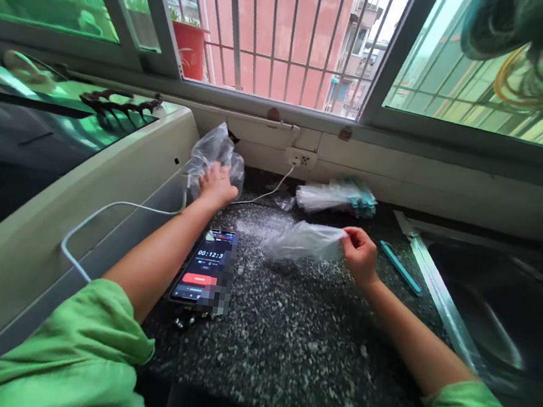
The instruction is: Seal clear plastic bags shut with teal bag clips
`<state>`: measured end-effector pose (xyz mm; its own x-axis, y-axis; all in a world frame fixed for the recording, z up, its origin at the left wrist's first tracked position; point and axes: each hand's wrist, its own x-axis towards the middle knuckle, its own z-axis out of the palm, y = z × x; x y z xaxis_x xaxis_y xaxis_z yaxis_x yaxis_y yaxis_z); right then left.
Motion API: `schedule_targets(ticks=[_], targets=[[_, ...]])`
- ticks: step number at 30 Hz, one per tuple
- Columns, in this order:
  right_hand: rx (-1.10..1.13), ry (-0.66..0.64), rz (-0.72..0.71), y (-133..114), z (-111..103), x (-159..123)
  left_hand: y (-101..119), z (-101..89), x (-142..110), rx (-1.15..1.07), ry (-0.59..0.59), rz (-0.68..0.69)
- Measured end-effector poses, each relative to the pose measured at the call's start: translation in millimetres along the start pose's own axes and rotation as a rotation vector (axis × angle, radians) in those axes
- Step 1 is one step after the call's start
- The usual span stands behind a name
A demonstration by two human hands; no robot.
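Note:
At the back left of the counter, my left hand (217,186) rests on a crumpled clear plastic bag (212,148), its fingers spread over the front of it. What lies inside that bag I cannot make out. Between thumb and fingertips, my right hand (360,251) pinches the right end of a thin clear plastic bag (304,242), which stretches leftward just above the counter. Behind it lies a stack of clear packets with teal ends (336,196). A slim teal strip (400,269) sits to the right of my right hand.
A phone (202,264) showing a running timer lies on the speckled dark countertop (273,338), left of centre. A white cable (114,205) runs to the wall socket (300,160). The gas stove (158,147) borders the left, a steel sink (433,293) the right, a barred window behind.

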<state>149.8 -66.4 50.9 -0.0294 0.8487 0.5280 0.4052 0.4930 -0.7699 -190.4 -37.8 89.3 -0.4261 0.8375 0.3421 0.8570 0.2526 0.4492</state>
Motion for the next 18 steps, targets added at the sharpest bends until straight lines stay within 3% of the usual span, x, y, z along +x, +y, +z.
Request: schedule_targets(ticks=[2,8,13,18], targets=[[-0.079,-0.085,-0.05,10,-21,-23,15,4.7,-21,0.002,-0.084,0.049],[-0.266,-0.194,-0.172,27,-61,-76,29,33.0,-93,-0.227,-0.109,0.279],[-0.335,-0.236,-0.202,25,-62,-86,37,26.9,-144,-0.319,-0.206,0.433],[-0.36,-0.2,-0.169,17,-57,-84,66,19.1,-184,-0.42,-0.215,0.509]])
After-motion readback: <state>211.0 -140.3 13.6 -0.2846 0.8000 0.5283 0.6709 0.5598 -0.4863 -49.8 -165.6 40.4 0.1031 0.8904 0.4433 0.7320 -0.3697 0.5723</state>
